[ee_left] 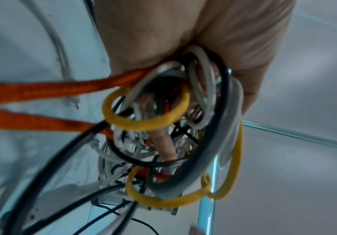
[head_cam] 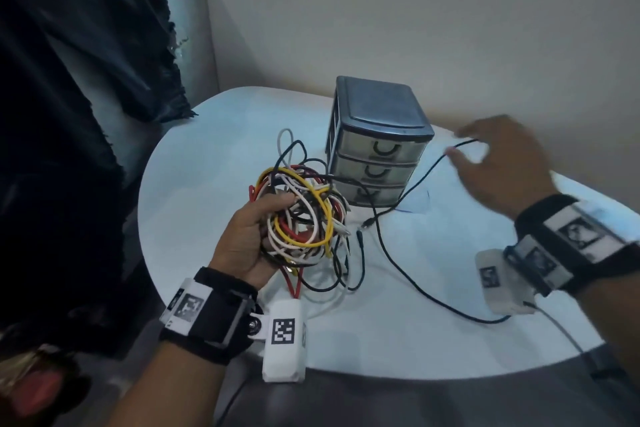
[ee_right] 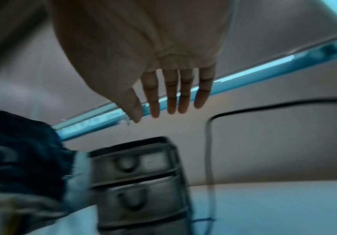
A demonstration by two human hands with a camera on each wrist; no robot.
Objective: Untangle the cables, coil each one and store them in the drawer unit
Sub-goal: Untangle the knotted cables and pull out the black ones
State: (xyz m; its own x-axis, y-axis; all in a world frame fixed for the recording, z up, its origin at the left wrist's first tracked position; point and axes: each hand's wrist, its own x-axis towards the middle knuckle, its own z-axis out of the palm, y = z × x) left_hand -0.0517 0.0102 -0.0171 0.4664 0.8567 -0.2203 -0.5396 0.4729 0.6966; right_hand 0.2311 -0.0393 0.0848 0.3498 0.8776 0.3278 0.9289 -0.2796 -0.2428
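My left hand [head_cam: 251,232] grips a tangle of yellow, red, white and black cables [head_cam: 308,218] above the white table [head_cam: 415,340]. The left wrist view shows the same tangle [ee_left: 149,122] up close, with my palm [ee_left: 183,39] wrapped around it. One long black cable [head_cam: 389,253] trails out of the tangle across the table and rises past my right hand [head_cam: 485,163]. That hand hovers right of the drawer unit [head_cam: 377,142] with spread fingers. In the right wrist view its fingers [ee_right: 171,92] are straight and empty, and the black cable [ee_right: 210,143] hangs apart from them. The three drawers are closed.
A dark cloth [head_cam: 69,114] drapes over a grey box at the left. A beige wall stands close behind the table. The rounded table edge [head_cam: 381,376] runs near my wrists. A blue pen mark [head_cam: 415,208] lies beside the drawer unit.
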